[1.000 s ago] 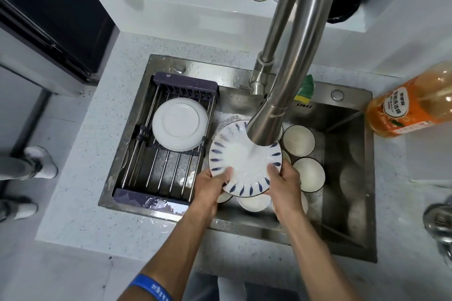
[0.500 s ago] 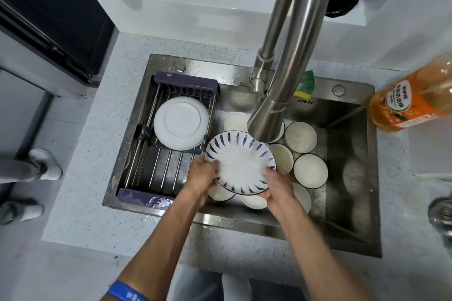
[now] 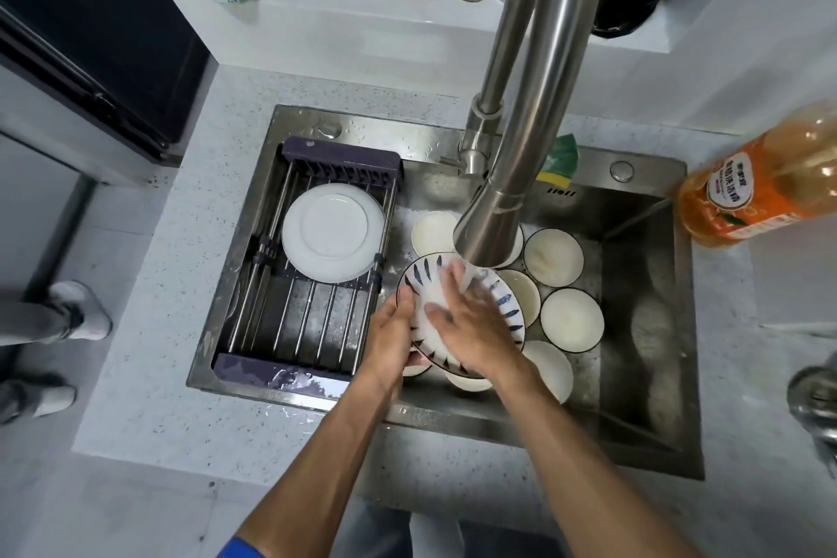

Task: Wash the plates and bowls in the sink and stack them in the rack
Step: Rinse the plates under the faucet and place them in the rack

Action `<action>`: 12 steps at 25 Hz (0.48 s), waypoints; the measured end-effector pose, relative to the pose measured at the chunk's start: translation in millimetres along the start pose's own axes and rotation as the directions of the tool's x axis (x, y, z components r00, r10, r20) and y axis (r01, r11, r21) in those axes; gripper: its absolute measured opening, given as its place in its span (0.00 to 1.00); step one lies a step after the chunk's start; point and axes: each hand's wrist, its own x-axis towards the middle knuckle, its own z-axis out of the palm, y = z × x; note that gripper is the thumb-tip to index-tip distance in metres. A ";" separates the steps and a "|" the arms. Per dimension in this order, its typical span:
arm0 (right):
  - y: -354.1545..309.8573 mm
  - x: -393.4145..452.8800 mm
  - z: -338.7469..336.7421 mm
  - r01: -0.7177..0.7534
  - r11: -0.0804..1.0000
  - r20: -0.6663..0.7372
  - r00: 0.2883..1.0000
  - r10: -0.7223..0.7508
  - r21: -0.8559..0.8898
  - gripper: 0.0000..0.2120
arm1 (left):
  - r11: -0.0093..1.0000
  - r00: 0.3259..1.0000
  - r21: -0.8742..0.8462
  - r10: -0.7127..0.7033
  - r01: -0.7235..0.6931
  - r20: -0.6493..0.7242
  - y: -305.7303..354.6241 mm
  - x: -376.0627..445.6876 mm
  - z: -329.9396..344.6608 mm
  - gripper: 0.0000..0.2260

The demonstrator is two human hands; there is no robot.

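**Rubbing the striped plate under the tap**

My right hand (image 3: 471,322) has let go of the rim and now lies flat, fingers straight, on the plate (image 3: 502,308) at frame centre. My left hand (image 3: 394,331) grips its left edge. So scrubbing has begun; racking comes next. Bowls (image 3: 571,320) crowd the right, the spout (image 3: 491,236) hangs close above; the rack (image 3: 312,322) at left has room below its white plate (image 3: 333,231).

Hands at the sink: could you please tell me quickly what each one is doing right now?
Left hand: grips the rim of the blue-patterned plate.
Right hand: open, fingers flat on the plate's face under the faucet.
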 end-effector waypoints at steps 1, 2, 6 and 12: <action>-1.0 -1.8 0.9 0.015 1.000 0.019 1.000 -0.015 -0.008 0.31 | 1.000 1.000 0.006 0.007 -0.007 -0.004 1.2 1.4 0.2 0.17; -5.1 -4.9 3.0 0.085 0.995 0.059 0.994 -0.088 0.045 0.29 | 1.000 1.000 -0.013 0.015 -0.015 -0.010 1.7 2.5 0.2 0.17; 3.9 -42.4 -2.5 0.359 0.933 -0.188 0.919 -0.346 0.037 0.19 | 0.980 0.996 -0.199 -0.045 0.029 -0.079 -3.3 0.8 -7.6 0.11; 29.9 -31.1 -21.3 -0.081 0.468 -0.212 0.814 0.540 0.880 0.12 | 0.930 0.982 -0.319 -0.161 0.184 0.098 -5.4 -1.9 -12.9 0.16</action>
